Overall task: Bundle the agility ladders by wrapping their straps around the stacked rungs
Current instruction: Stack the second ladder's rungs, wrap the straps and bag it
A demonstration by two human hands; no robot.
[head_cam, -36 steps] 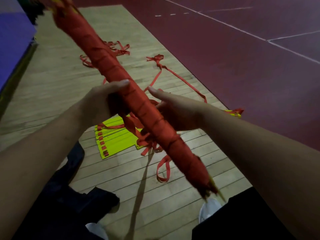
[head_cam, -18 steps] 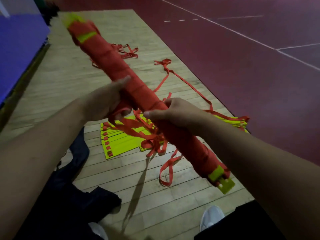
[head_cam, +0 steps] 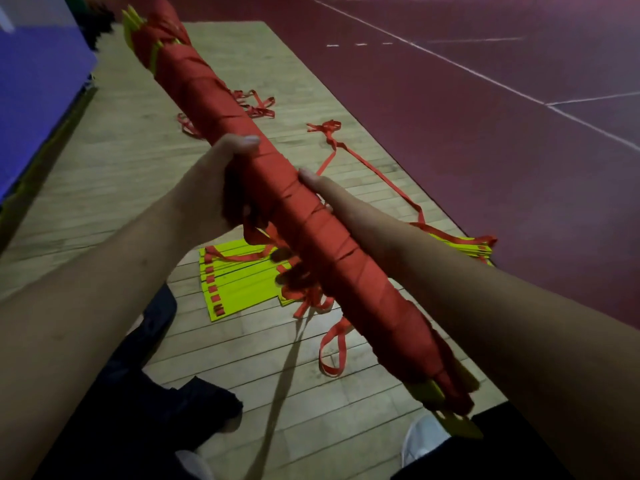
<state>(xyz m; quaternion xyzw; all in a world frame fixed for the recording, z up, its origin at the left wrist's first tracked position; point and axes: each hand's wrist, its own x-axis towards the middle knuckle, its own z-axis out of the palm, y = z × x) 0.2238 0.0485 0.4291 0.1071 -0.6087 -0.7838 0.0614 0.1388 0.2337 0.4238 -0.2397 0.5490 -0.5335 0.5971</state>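
Both hands hold a wrapped ladder bundle (head_cam: 311, 220) up over the wooden floor (head_cam: 114, 161), slanting from upper left to lower right. The left hand (head_cam: 218, 188) is clenched around its middle, thumb on top. The right hand (head_cam: 332, 199) grips it from the far side, thumb along the red strap windings. Loose red straps (head_cam: 367, 168) and a stack of yellow rungs (head_cam: 239, 282) lie on the floor beneath, near the floor's right edge.

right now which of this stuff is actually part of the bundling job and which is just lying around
Part of the job:
- wrapped bundle, held by the left hand and right hand
- loose strap tail hanging under it
- yellow rungs on the floor
- red straps on the floor

Lying about:
- dark cloth
- blue mat
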